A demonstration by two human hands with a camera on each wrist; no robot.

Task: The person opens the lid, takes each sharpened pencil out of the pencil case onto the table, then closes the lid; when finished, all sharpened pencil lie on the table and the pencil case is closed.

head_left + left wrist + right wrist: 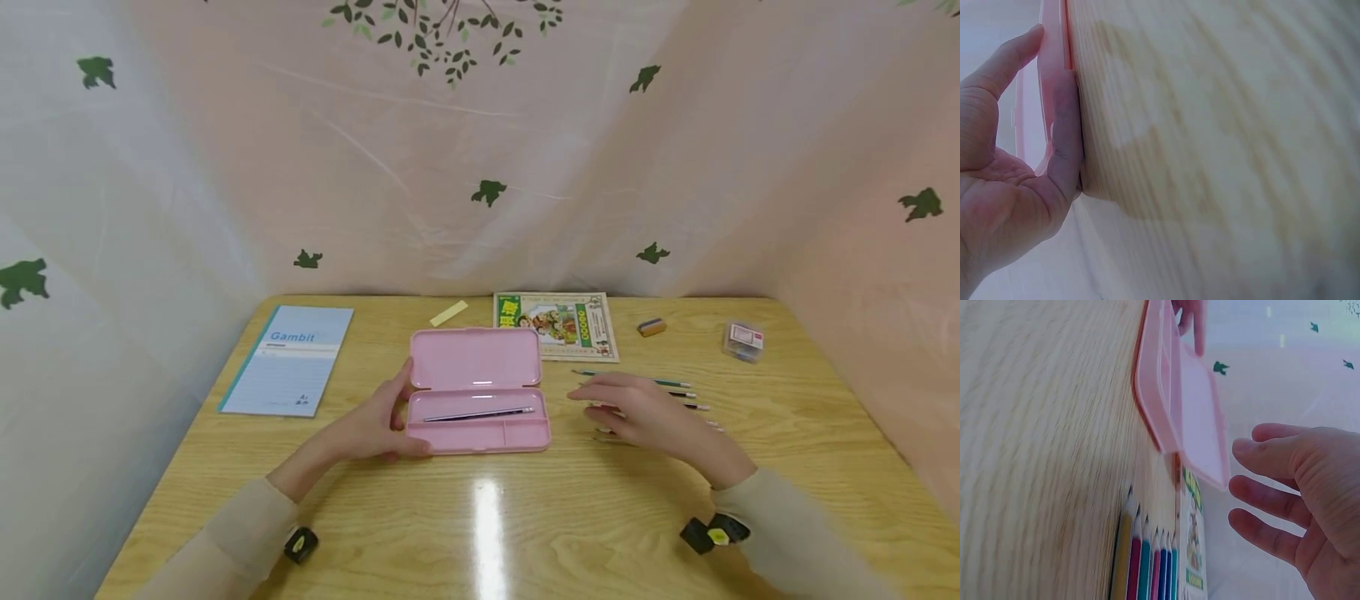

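Note:
A pink pencil case (pixel 456 434) stands with its lid up at the middle of the table. One pencil (pixel 480 414) lies in its long back compartment. At the case's left end my left hand (pixel 367 421) holds it, thumb at the front corner and fingers along the side; the left wrist view shows this hand (pixel 1016 162) against the pink wall. My right hand (pixel 641 412) hovers over several pencils (pixel 678 384) lying to the right of the case. Its fingers are loosely bent with nothing between them, and in the right wrist view the pencils (pixel 1147 562) lie below it.
A notebook (pixel 288 362) lies at the left. Behind the case are a yellow strip (pixel 449 313) and an illustrated booklet (pixel 555 323). A small striped block (pixel 651 327) and a clear plastic box (pixel 743 341) sit at the back right. A curtain (pixel 420 167) hangs behind the table.

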